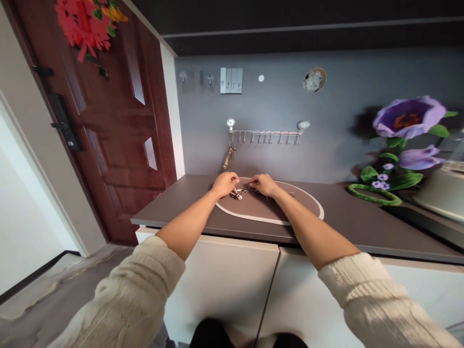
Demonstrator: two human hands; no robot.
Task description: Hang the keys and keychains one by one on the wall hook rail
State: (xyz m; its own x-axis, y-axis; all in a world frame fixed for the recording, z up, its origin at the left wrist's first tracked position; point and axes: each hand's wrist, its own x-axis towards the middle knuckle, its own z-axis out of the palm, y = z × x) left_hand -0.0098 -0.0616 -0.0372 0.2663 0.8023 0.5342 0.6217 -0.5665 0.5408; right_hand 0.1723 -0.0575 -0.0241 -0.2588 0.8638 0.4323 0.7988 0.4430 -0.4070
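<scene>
My left hand [225, 184] is closed over the left part of an oval brown mat [253, 211] with a pale rim. Under its fingers is a bunch of keys [237, 194] with a pinkish piece on it. My right hand [264, 184] is pinched at the mat's back middle, a short gap from the left. Dark keys [258, 193] show beneath its fingers, partly hidden by the hand. A small metal piece [292, 194] shows just beyond my right wrist.
A hook rail [266, 132] on the wall carries a keychain [228, 157] at its left end. Purple flowers [409, 118] stand at the right of the countertop [348, 222]. White cabinet doors [224, 275] are below. A dark red door [119, 145] is at the left.
</scene>
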